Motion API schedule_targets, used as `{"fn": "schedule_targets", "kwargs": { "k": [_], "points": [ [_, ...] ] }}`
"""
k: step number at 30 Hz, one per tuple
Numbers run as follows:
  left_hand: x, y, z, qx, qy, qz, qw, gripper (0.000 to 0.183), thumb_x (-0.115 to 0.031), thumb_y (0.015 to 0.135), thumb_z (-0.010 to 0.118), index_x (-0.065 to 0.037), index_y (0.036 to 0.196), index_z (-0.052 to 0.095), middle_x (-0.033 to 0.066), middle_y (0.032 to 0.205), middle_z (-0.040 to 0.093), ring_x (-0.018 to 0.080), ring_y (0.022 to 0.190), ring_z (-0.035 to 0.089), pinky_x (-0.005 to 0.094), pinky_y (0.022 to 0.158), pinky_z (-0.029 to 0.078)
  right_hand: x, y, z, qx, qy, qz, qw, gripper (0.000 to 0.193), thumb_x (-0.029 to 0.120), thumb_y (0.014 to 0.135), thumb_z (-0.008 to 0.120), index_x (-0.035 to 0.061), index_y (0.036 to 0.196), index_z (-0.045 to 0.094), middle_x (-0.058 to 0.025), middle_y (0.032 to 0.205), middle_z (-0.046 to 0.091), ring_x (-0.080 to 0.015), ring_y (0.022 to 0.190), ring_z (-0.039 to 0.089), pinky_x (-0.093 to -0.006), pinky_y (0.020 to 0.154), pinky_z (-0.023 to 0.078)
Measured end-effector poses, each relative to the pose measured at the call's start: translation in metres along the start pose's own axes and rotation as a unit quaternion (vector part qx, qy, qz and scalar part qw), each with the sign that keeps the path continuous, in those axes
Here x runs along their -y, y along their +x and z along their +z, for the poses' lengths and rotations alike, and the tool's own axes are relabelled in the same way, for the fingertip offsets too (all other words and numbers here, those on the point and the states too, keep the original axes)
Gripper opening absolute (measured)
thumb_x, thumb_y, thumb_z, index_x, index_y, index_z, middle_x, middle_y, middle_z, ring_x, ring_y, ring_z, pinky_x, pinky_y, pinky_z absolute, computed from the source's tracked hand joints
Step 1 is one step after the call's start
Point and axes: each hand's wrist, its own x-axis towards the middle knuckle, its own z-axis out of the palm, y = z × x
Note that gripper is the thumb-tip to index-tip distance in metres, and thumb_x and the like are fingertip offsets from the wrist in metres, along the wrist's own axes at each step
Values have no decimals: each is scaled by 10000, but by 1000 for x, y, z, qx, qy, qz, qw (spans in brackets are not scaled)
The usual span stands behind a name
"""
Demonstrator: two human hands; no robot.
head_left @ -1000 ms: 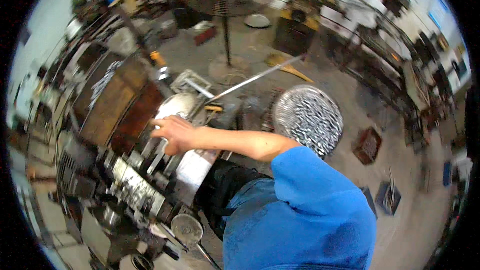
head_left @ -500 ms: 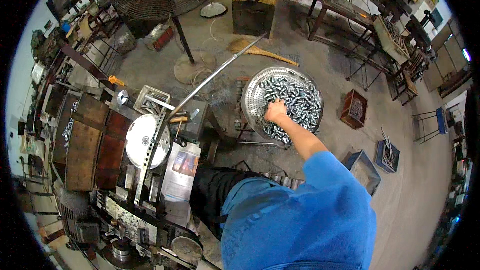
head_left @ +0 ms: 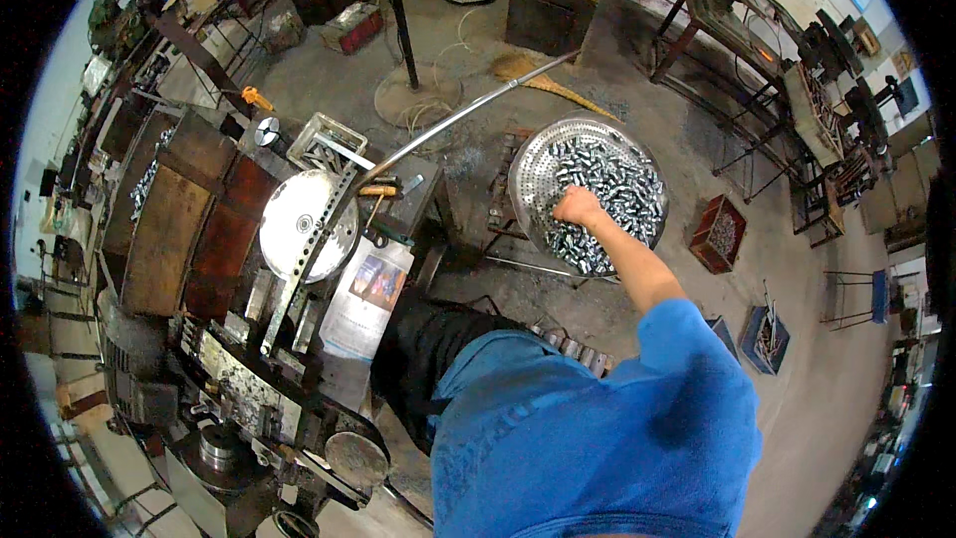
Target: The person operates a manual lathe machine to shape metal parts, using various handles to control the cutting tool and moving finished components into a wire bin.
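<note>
Seen from the head camera, a worker in a blue shirt (head_left: 597,428) stretches one bare arm out over a workshop floor, the right hand (head_left: 579,206) lowered among small, shiny metal parts (head_left: 622,184) heaped in a round perforated pan (head_left: 536,154). The pan sits beside the worker, probably so that its contents lie within arm's reach; its holes would likely let any liquid drain away. The parts bank toward its right side, leaving bare metal at the left. At the worker's other side, a pale disc (head_left: 284,229) lies under a long drilled bar (head_left: 302,284), while a printed sheet (head_left: 363,314) covers part of the bench next to a machine (head_left: 244,379), perhaps to keep the surface clean. The right hand's fingers are curled, touching the parts at the heap's left edge; whether they grip any cannot be told. The left hand is out of frame, its state unknown.
</note>
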Motion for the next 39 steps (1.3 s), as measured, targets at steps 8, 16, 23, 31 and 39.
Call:
{"fn": "schedule_targets", "kwargs": {
  "k": [8, 16, 23, 31, 39],
  "points": [
    [31, -18, -58, -52, -54, -18, 997, 346, -324, 804, 654, -15, 836, 502, 80, 692, 549, 174, 579, 542, 310, 532, 498, 31, 3, -13, 24, -187, -128, 974, 323, 267, 701, 549, 41, 906, 653, -158, 987, 631, -280, 914, 612, -383, 798, 489],
    [71, -38, -132, -4, -129, 43, 991, 352, -293, 816, 637, 10, 969, 544, 70, 671, 554, 167, 581, 563, 321, 600, 517, 6, 41, 10, 17, -306, -225, 925, 316, 249, 639, 645, 48, 882, 664, -168, 938, 643, -308, 904, 613, -398, 779, 491],
    [47, -52, -112, -11, -138, 17, 990, 377, -260, 818, 619, 45, 1018, 525, 103, 707, 584, 193, 597, 601, 334, 624, 544, 65, -11, -51, -115, -187, -164, 962, 265, 200, 678, 623, -32, 803, 643, -193, 906, 637, -319, 869, 617, -391, 773, 485],
    [42, -56, -115, -58, -76, 44, 994, 276, -194, 807, 623, 40, 927, 540, 104, 697, 583, 187, 585, 598, 307, 555, 538, 285, -168, -108, 124, 308, -597, 730, 380, -14, 568, 460, -9, 875, 683, -178, 1017, 632, -238, 1032, 564, -306, 886, 420],
    [36, -106, -106, -209, 339, 167, 902, 483, -237, 699, 680, 54, 1049, 518, 249, 810, 595, 417, 798, 571, 431, 687, 459, 507, -390, -54, -30, 21, -910, 412, 215, 206, 538, 616, 15, 635, 634, -111, 950, 615, -307, 849, 516, -369, 757, 458]
  ]
}}
